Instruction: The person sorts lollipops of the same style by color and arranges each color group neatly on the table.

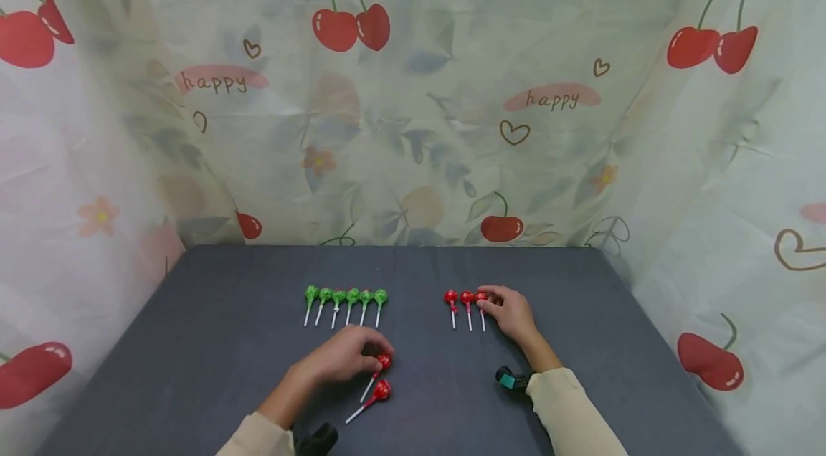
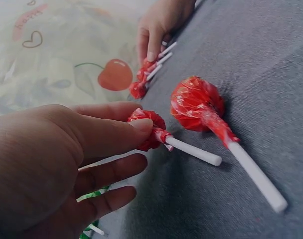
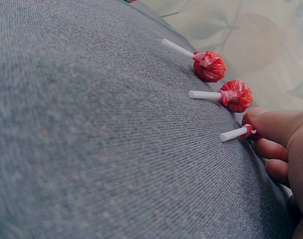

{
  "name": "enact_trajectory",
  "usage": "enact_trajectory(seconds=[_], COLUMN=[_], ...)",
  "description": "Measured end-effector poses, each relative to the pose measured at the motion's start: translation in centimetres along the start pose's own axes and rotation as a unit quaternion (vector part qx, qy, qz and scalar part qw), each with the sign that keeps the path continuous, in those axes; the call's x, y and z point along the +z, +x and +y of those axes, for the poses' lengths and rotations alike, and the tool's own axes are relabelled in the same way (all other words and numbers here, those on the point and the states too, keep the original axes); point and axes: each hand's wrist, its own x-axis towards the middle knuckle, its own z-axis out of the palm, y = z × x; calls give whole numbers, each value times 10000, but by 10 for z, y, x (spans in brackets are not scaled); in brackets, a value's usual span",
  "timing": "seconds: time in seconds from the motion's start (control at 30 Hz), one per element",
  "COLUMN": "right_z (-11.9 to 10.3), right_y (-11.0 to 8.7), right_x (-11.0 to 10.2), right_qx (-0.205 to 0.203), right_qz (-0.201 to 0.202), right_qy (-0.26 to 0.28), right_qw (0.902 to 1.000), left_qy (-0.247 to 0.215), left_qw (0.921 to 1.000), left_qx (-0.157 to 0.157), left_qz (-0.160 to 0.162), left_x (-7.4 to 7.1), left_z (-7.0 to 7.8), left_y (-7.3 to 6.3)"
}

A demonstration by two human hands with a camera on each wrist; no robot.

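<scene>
My left hand (image 1: 345, 354) pinches the wrapped head of a red lollipop (image 2: 150, 130) between thumb and fingers, its white stick pointing toward the front of the table. Just in front of it on the cloth lies another red lollipop (image 1: 382, 390). Farther back on the right, my right hand (image 1: 512, 311) holds the head of a red lollipop (image 3: 247, 127) between thumb and fingertips. That one is the right end of a short row, beside a middle red lollipop (image 3: 236, 95) and a left red lollipop (image 3: 209, 66), sticks toward me.
A row of several green lollipops (image 1: 352, 295) lies at the back left, beyond my left hand, sticks toward me. Dark grey cloth (image 1: 258, 320) covers the table. A cherry-printed curtain (image 1: 413, 119) hangs behind it and along both sides.
</scene>
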Motion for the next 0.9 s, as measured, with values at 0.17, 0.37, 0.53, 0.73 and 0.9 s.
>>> enact_trajectory(seconds=[0.17, 0.37, 0.53, 0.73, 0.9], right_z=[-1, -1, 0, 0, 0], right_y=[0, 1, 0, 0, 0], right_x=[0, 0, 0, 0, 0], right_qx=[3, -13, -16, -41, -46], right_qz=[-14, -14, 12, 37, 28], right_qy=[38, 22, 47, 42, 18], right_qw=[10000, 10000, 10000, 10000, 10000], left_qy=[-38, 95, 4, -324, -426], left_qw=[9997, 9973, 9946, 9916, 9896], left_qx=[7, -39, -238, -404, -687], left_qz=[247, 732, 1013, 1185, 1190], left_x=[-3, -6, -9, -12, -11], left_z=[1, 3, 8, 13, 15], left_y=[8, 18, 30, 50, 67])
